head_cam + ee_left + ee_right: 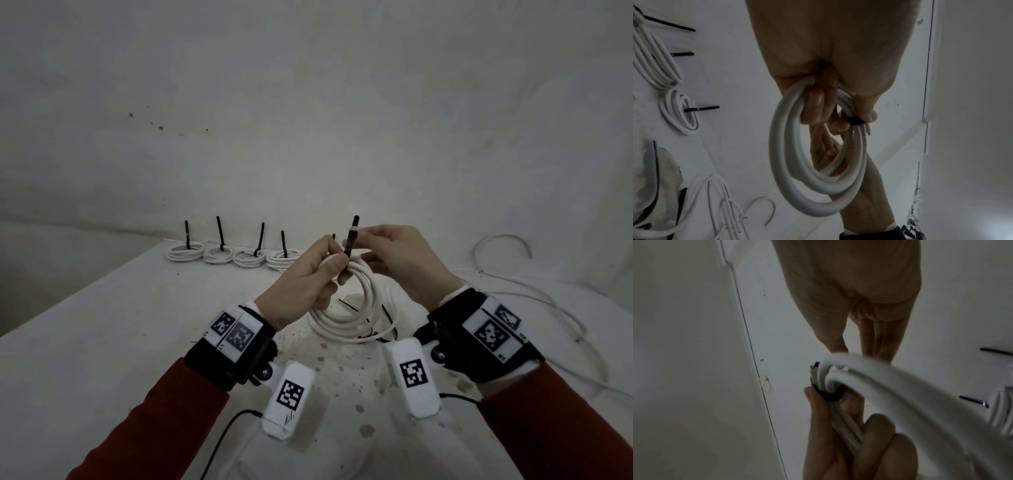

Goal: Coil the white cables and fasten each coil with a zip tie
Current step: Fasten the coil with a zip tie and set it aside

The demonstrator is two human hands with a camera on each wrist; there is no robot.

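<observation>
Above the table my left hand (333, 270) grips a white cable coil (346, 310) at its top, thumb and fingers curled round the strands. A black zip tie (350, 248) is looped round the bundle right at that grip, its tail pointing up. My right hand (356, 235) pinches the tail between thumb and forefinger. The left wrist view shows the coil (797, 162) hanging from my fingers with the black band (856, 121) around it. In the right wrist view the band (831, 396) sits just below the cut cable ends.
Several tied coils (217, 255) with upright zip tie tails stand in a row at the table's (120, 325) far edge by the wall. Loose white cables (520, 301) sprawl at the right. Loose black zip ties (347, 305) lie under the held coil.
</observation>
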